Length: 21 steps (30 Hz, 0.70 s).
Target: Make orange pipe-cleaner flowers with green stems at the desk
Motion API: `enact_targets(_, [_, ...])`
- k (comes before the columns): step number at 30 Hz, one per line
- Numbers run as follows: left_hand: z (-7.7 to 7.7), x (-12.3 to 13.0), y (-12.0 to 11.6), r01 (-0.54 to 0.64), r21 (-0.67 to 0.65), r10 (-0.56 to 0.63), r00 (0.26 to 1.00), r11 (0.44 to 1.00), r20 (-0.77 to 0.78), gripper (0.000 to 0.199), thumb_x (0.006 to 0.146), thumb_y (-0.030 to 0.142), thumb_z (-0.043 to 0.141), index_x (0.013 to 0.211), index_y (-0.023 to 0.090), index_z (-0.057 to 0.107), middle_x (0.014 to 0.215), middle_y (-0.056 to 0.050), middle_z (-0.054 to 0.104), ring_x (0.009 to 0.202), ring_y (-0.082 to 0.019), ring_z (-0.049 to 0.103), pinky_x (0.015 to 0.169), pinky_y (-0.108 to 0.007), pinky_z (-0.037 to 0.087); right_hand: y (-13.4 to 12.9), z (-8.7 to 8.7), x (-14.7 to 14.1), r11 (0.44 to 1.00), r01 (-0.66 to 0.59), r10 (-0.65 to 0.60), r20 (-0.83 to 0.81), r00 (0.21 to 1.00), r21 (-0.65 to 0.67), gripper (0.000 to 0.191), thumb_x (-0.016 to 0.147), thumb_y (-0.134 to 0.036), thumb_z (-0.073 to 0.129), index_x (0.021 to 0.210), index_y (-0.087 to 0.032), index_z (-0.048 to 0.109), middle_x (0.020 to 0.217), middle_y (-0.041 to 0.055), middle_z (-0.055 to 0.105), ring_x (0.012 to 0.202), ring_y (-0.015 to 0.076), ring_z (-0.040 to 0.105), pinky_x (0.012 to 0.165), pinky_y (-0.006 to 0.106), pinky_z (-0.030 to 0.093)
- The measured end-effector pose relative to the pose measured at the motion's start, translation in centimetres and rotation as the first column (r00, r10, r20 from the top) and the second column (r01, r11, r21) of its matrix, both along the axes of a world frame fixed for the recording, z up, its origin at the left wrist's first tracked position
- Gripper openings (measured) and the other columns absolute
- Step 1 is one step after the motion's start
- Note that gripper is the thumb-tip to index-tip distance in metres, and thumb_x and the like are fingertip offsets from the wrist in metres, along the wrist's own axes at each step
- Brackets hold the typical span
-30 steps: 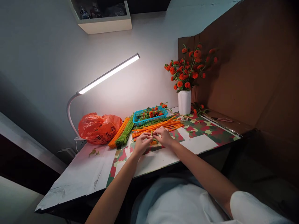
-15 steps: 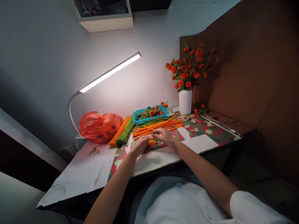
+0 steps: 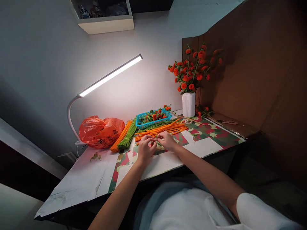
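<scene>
My left hand (image 3: 145,149) is closed, its thumb and fingertips pinching a small orange pipe-cleaner flower (image 3: 152,144) that is mostly hidden by the fingers. Fingertip to fingertip with it, my right hand (image 3: 167,141) pinches a short green pipe cleaner (image 3: 156,137) at the flower. Both hands hover over the near part of the table. Just beyond them lies a spread of loose orange pipe cleaners (image 3: 165,128).
Behind the orange stems sits a blue basket (image 3: 141,123) of small flowers. Orange and green bundles (image 3: 127,135) lie beside a red plastic bag (image 3: 102,131). A white vase (image 3: 188,104) of red-orange flowers, scissors (image 3: 187,121), a lamp (image 3: 111,75) and a cardboard wall (image 3: 240,70) surround the table.
My left hand has turned more upright, and its fingers now cover most of the orange flower. My right hand keeps its pinch close by. The view has shifted slightly.
</scene>
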<state>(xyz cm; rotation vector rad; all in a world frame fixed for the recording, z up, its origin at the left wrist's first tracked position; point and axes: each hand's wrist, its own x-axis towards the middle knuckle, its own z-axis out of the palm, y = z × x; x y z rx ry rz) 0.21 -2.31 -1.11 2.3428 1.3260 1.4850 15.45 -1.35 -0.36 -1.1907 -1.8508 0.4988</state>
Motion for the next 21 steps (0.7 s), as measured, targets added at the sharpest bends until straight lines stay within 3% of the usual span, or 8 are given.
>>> enact_targets(4, [-0.2,-0.4,0.8,0.171,-0.212,-0.132,0.974,0.962,0.186,0.013,0.073,0.03,0.064,0.066,0.019,0.068,0.087,-0.007,0.065,0.084,-0.02,0.061,0.077,-0.035,0.048,0.1,-0.1,0.0,1.0,-0.014,0.014,-0.016,1.0,0.008,0.009,0.081,-0.021,0.061,0.074,-0.019,0.066,0.079,0.0023,0.066,0.087,0.019,0.055,0.081,0.033,0.034])
enact_targets(6, [-0.2,-0.7,1.0,0.34,-0.362,-0.214,0.914,0.868,0.345,0.021,0.071,0.039,0.066,0.067,0.018,0.068,0.086,-0.007,0.066,0.082,-0.02,0.061,0.073,-0.032,0.048,0.3,-0.2,0.2,0.998,-0.055,0.055,-0.065,0.996,0.004,0.008,0.08,-0.023,0.061,0.076,-0.019,0.067,0.081,0.0026,0.065,0.085,0.0181,0.055,0.079,0.031,0.037])
enact_targets(8, [-0.1,-0.9,1.0,0.492,-0.462,-0.26,0.839,0.738,0.478,0.027,0.069,0.043,0.069,0.071,0.017,0.068,0.084,-0.007,0.066,0.08,-0.019,0.061,0.072,-0.031,0.048,0.6,-0.2,0.4,0.992,-0.123,0.121,-0.113,0.986,-0.007,0.009,0.08,-0.025,0.061,0.08,-0.018,0.068,0.084,0.0027,0.064,0.084,0.0172,0.056,0.077,0.029,0.04])
enact_targets(11, [0.2,-1.2,0.7,0.589,-0.511,-0.256,0.775,0.627,0.578,0.028,0.066,0.043,0.072,0.072,0.017,0.068,0.082,-0.007,0.066,0.08,-0.019,0.06,0.073,-0.031,0.047,0.8,0.1,0.8,0.971,-0.239,0.235,-0.127,0.964,-0.012,0.013,0.08,-0.026,0.061,0.084,-0.018,0.07,0.086,0.0023,0.064,0.085,0.0166,0.056,0.076,0.027,0.042])
enact_targets(15, [0.7,-1.4,0.4,0.594,-0.536,-0.204,0.761,0.6,0.616,0.021,0.063,0.037,0.072,0.063,0.017,0.064,0.077,-0.005,0.063,0.077,-0.018,0.058,0.07,-0.03,0.046,0.7,0.6,1.4,0.935,-0.356,0.356,-0.046,0.933,0.01,0.014,0.083,-0.026,0.06,0.082,-0.018,0.071,0.083,0.0028,0.064,0.087,0.0177,0.055,0.076,0.027,0.04])
enact_targets(21, [0.9,-1.7,0.5,0.505,-0.59,-0.222,0.845,0.63,0.486,0.02,0.068,0.037,0.064,0.064,0.017,0.061,0.076,-0.006,0.06,0.073,-0.018,0.056,0.064,-0.027,0.044,0.2,1.0,1.8,0.957,-0.278,0.27,0.102,0.958,0.078,0.011,0.085,-0.022,0.061,0.085,-0.022,0.072,0.082,0.0032,0.067,0.091,0.0197,0.052,0.083,0.032,0.033])
